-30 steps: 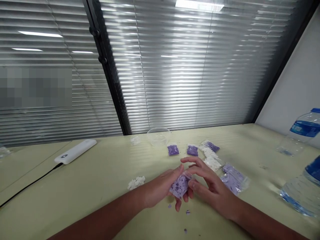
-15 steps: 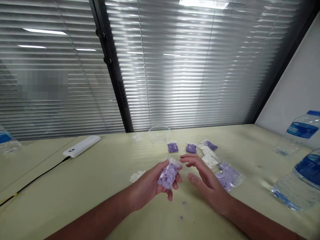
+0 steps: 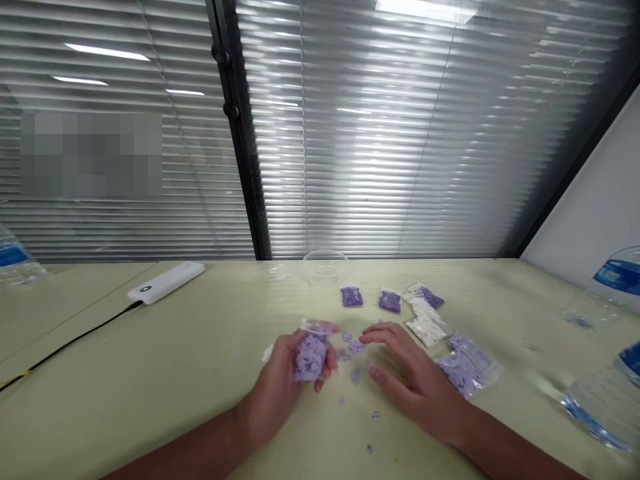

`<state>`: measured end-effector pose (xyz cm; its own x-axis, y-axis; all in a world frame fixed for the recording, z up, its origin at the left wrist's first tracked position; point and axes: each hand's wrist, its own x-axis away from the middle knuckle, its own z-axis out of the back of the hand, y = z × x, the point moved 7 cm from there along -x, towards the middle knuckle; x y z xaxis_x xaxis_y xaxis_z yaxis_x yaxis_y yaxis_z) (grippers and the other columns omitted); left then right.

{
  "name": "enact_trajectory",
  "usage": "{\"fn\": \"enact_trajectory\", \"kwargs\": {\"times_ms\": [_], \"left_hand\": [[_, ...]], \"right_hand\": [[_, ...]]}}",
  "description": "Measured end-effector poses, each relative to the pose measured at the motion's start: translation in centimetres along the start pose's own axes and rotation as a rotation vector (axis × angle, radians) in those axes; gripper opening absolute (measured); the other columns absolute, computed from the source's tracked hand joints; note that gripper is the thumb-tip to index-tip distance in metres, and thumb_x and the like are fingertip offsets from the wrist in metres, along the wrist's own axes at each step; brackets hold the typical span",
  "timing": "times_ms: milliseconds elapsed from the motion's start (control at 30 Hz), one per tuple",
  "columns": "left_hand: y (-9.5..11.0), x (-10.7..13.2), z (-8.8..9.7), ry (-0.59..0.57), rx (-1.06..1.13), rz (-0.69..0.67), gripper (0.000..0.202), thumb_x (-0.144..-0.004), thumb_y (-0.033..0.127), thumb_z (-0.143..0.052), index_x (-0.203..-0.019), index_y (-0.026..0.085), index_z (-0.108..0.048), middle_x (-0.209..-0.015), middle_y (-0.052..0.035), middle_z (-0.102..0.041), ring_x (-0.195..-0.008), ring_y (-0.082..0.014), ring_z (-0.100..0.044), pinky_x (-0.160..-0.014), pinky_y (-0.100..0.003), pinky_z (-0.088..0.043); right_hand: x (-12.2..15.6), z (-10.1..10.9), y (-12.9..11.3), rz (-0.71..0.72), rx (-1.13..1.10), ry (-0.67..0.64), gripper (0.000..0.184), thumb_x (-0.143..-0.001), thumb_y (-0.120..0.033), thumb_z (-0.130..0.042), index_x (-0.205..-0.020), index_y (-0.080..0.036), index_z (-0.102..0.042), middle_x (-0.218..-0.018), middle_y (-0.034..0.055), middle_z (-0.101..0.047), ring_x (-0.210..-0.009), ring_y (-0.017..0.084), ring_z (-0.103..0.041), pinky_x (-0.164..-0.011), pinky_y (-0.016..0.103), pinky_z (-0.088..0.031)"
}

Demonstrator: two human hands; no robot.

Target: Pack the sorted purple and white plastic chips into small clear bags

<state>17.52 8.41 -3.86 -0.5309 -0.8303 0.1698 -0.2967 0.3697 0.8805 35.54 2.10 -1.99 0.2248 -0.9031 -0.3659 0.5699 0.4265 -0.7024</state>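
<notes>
My left hand (image 3: 277, 380) is closed around a small clear plastic bag (image 3: 311, 357) filled with light purple flakes, its top tilted up and slightly blurred. Loose purple pieces (image 3: 355, 347) lie scattered on the table between my two hands. Close to them rests my right hand (image 3: 407, 373), palm down, fingers apart and bent, with nothing in it. Just beyond its wrist lie bags of light purple pieces (image 3: 465, 367). Partly hidden behind my left hand is a patch of white pieces (image 3: 267, 353).
Two dark purple packets (image 3: 351, 297) and bags of white pieces (image 3: 427, 323) lie farther back. A clear round bowl (image 3: 325, 270) stands near the blinds. A white power bank (image 3: 167, 282) with a black cable is at left. Large water bottles (image 3: 613, 400) stand at right.
My left hand has moved left with the bag. Several loose purple pieces now lie on the table between the hands. My right hand has shifted slightly; the whole view has turned a little.
</notes>
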Motion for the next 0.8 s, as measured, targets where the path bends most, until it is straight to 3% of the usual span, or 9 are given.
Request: {"fn": "enact_trajectory", "kwargs": {"times_ms": [100, 200, 367, 433, 533, 600, 667, 800], "left_hand": [[0.6, -0.2, 0.9, 0.114, 0.001, -0.057, 0.056, -0.089, 0.044, -0.041, -0.14, 0.022, -0.05, -0.089, -0.0051, -0.073, -0.061, -0.0093, -0.059, -0.051, -0.019, -0.049], [0.4, -0.5, 0.8, 0.106, -0.012, -0.048, 0.055, -0.089, 0.046, -0.04, -0.138, 0.023, -0.051, -0.089, -0.0044, -0.072, -0.065, -0.01, -0.06, -0.051, -0.019, -0.048], [0.2, -0.7, 0.5, 0.113, -0.024, -0.088, 0.054, -0.088, 0.046, -0.039, -0.134, 0.021, -0.054, -0.081, -0.0027, -0.07, -0.064, -0.0102, -0.059, -0.05, -0.018, -0.046], [0.2, -0.6, 0.6, 0.133, -0.025, -0.075, 0.053, -0.088, 0.045, -0.039, -0.132, 0.02, -0.055, -0.074, -0.0015, -0.068, -0.061, -0.0105, -0.058, -0.049, -0.018, -0.047], [0.4, -0.4, 0.6, 0.146, -0.038, -0.052, 0.053, -0.087, 0.047, -0.038, -0.125, 0.017, -0.059, -0.066, -0.0009, -0.064, -0.058, -0.0113, -0.056, -0.049, -0.018, -0.047], [0.6, -0.4, 0.6, 0.154, -0.046, -0.056, 0.053, -0.086, 0.047, -0.038, -0.123, 0.017, -0.061, -0.065, -0.001, -0.064, -0.059, -0.0116, -0.057, -0.05, -0.018, -0.047], [0.7, -0.3, 0.8, 0.178, -0.04, -0.081, 0.052, -0.087, 0.047, -0.037, -0.123, 0.018, -0.062, -0.067, -0.0007, -0.064, -0.059, -0.0112, -0.057, -0.05, -0.018, -0.048], [0.9, -0.4, 1.5, 0.26, 0.017, -0.146, 0.05, -0.087, 0.044, -0.039, -0.125, 0.019, -0.062, -0.071, 0.0005, -0.066, -0.059, -0.01, -0.057, -0.05, -0.018, -0.05]], "right_hand": [[-0.1, -1.0, 0.8, -0.013, 0.176, -0.1, 0.057, -0.1, -0.043, -0.056, -0.154, -0.033, -0.042, -0.159, 0.0079, -0.038, -0.149, 0.032, -0.032, -0.121, 0.054, -0.032], [-0.4, -2.2, 0.6, 0.033, 0.267, -0.191, 0.069, -0.101, -0.048, -0.053, -0.163, -0.031, -0.027, -0.168, 0.0064, -0.024, -0.155, 0.034, -0.019, -0.124, 0.06, -0.023], [-1.1, -3.1, -0.8, 0.13, 0.265, -0.33, 0.074, -0.102, -0.05, -0.051, -0.165, -0.023, -0.022, -0.166, 0.0099, -0.027, -0.155, 0.03, -0.023, -0.128, 0.055, -0.013], [-0.8, -3.2, -1.9, 0.197, 0.212, -0.385, 0.076, -0.099, -0.053, -0.057, -0.163, -0.024, -0.029, -0.163, 0.0086, -0.036, -0.152, 0.028, -0.03, -0.129, 0.049, -0.015], [-0.4, -3.1, -3.0, 0.241, 0.127, -0.365, 0.085, -0.084, -0.062, -0.072, -0.157, -0.029, -0.041, -0.151, 0.0073, -0.052, -0.139, 0.029, -0.047, -0.122, 0.045, -0.032], [-0.2, -3.3, -3.3, 0.241, 0.121, -0.343, 0.092, -0.076, -0.065, -0.078, -0.155, -0.032, -0.043, -0.146, 0.0066, -0.055, -0.133, 0.03, -0.051, -0.116, 0.043, -0.04], [0.0, -3.8, -3.2, 0.236, 0.162, -0.336, 0.099, -0.076, -0.066, -0.078, -0.158, -0.032, -0.036, -0.154, 0.0068, -0.047, -0.139, 0.031, -0.045, -0.119, 0.045, -0.037], [-0.7, -4.6, -2.5, 0.209, 0.281, -0.297, 0.108, -0.081, -0.072, -0.069, -0.165, -0.024, -0.021, -0.168, 0.0107, -0.022, -0.154, 0.035, -0.022, -0.128, 0.052, -0.016]]}}
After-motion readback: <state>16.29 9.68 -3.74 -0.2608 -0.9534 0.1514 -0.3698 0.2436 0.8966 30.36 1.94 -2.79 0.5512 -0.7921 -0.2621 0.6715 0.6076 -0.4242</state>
